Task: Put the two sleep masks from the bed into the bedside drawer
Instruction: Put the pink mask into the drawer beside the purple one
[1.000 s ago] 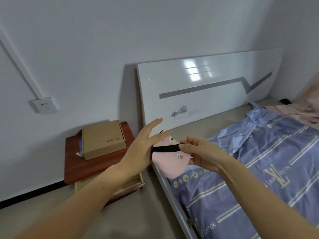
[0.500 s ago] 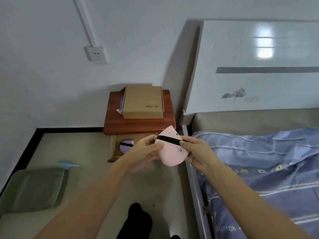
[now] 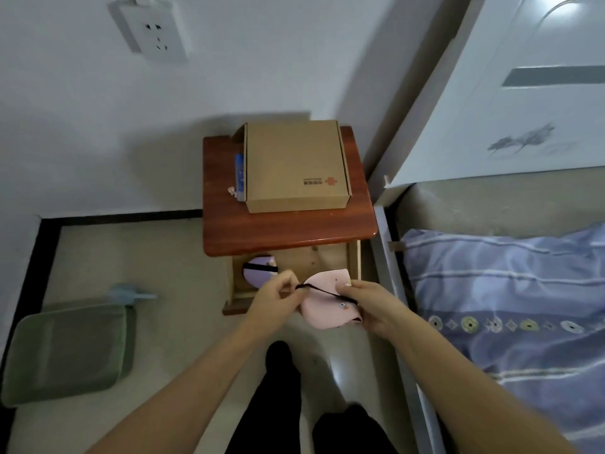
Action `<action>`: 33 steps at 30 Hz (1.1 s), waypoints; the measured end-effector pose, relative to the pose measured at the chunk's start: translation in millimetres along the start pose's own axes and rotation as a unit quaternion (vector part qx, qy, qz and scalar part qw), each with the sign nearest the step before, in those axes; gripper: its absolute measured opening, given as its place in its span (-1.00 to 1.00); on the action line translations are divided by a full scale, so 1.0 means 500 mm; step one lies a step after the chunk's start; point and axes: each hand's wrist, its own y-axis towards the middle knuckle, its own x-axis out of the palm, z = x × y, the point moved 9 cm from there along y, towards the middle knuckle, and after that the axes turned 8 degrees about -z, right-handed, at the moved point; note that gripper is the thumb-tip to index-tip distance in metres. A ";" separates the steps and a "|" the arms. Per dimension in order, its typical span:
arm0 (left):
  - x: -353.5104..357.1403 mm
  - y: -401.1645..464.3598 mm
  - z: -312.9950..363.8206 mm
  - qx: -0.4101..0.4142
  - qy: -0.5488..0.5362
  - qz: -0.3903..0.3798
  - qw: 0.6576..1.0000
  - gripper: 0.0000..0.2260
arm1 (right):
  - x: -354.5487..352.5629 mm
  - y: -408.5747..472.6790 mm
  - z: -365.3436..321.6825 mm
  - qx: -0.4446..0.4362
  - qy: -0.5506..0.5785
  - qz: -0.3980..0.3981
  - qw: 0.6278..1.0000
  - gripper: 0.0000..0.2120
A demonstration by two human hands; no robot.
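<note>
A pink sleep mask with a black strap hangs between both hands, over the front of the open bedside drawer. My left hand pinches the black strap at the mask's left end. My right hand grips the mask's right side. Inside the drawer, at its left, lies a purple sleep mask with a black strap, partly hidden behind my left hand.
The red-brown bedside table carries a cardboard box with a blue item beside it. The bed with a blue patterned quilt and white headboard is on the right. A green bin stands on the floor at left. My dark-trousered legs are below.
The view has swung down and closer to the bedside table. Both hands have carried the pink mask from above the bed edge to over the open drawer.
</note>
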 end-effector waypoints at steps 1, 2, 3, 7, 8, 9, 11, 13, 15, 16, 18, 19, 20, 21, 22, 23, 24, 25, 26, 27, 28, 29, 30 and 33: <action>-0.012 0.010 -0.039 -0.011 -0.003 0.015 1.000 -0.72 | -0.017 0.028 0.016 0.009 0.018 0.027 0.999 -0.92; -0.021 0.023 -0.074 -0.025 -0.014 0.023 0.999 -0.74 | -0.035 0.055 0.027 0.010 0.036 0.049 0.998 -0.90; -0.025 0.041 -0.110 -0.040 -0.025 0.024 0.999 -0.78 | -0.050 0.084 0.035 0.008 0.047 0.064 0.997 -0.86; 0.014 0.138 -0.242 -0.189 -0.142 -0.019 0.971 -0.72 | -0.068 0.204 0.060 0.006 -0.013 0.046 0.999 -0.76; 0.025 0.166 -0.270 -0.223 -0.172 -0.028 0.959 -0.67 | -0.066 0.237 0.061 0.006 -0.033 0.031 0.999 -0.75; 0.033 0.191 -0.296 -0.250 -0.179 -0.035 0.951 -0.72 | -0.062 0.269 0.062 0.009 -0.049 0.019 0.999 -0.74; 0.032 0.237 -0.344 -0.278 -0.128 -0.027 0.952 -0.86 | -0.059 0.329 0.068 0.017 -0.089 0.018 0.996 -0.74; 0.008 0.274 -0.376 -0.280 -0.079 0.037 0.956 -0.86 | -0.068 0.366 0.061 0.018 -0.149 0.046 0.988 -0.75; -0.007 0.314 -0.400 -0.257 -0.055 0.090 0.960 -0.78 | -0.075 0.408 0.046 -0.010 -0.252 0.062 0.966 -0.81; -0.007 0.335 -0.411 -0.245 -0.048 0.100 0.963 -0.75 | -0.080 0.429 0.036 -0.026 -0.314 0.077 0.946 -0.79; -0.001 0.368 -0.439 -0.232 -0.040 0.113 0.965 -0.72 | -0.099 0.471 0.022 -0.056 -0.386 0.124 0.912 -0.69; 0.002 0.378 -0.453 -0.235 -0.038 0.123 0.963 -0.70 | -0.104 0.491 0.018 -0.070 -0.395 0.140 0.905 -0.68; 0.003 0.385 -0.465 -0.242 -0.037 0.137 0.960 -0.69 | -0.108 0.509 0.016 -0.084 -0.398 0.152 0.901 -0.68; 0.004 0.387 -0.477 -0.253 -0.037 0.150 0.955 -0.69 | -0.109 0.525 0.016 -0.091 -0.406 0.158 0.896 -0.70; 0.005 0.388 -0.486 -0.261 -0.033 0.158 0.952 -0.69 | -0.107 0.536 0.017 -0.092 -0.422 0.162 0.887 -0.71; 0.008 0.386 -0.490 -0.264 -0.026 0.163 0.950 -0.70 | -0.105 0.544 0.017 -0.094 -0.439 0.165 0.878 -0.71; 0.011 0.381 -0.491 -0.263 -0.024 0.166 0.950 -0.71 | -0.105 0.549 0.018 -0.093 -0.450 0.168 0.872 -0.72; 0.014 0.375 -0.490 -0.258 -0.027 0.165 0.952 -0.73 | -0.106 0.549 0.021 -0.087 -0.451 0.170 0.872 -0.71; 0.017 0.365 -0.487 -0.256 -0.032 0.158 0.953 -0.75 | -0.109 0.546 0.025 -0.077 -0.442 0.169 0.877 -0.71; 0.020 0.353 -0.483 -0.257 -0.042 0.149 0.954 -0.76 | -0.116 0.537 0.031 -0.063 -0.427 0.172 0.885 -0.68; 0.022 0.337 -0.480 -0.263 -0.064 0.140 0.953 -0.77 | -0.124 0.522 0.037 -0.050 -0.409 0.178 0.893 -0.67; 0.027 0.318 -0.479 -0.271 -0.106 0.133 0.948 -0.78 | -0.132 0.500 0.041 -0.042 -0.387 0.184 0.902 -0.69; 0.033 0.293 -0.481 -0.284 -0.162 0.127 0.936 -0.77 | -0.137 0.476 0.047 -0.038 -0.353 0.183 0.917 -0.72; 0.052 0.199 -0.495 -0.345 -0.294 0.106 0.885 -0.79 | -0.133 0.399 0.108 -0.002 -0.132 0.117 0.984 -0.79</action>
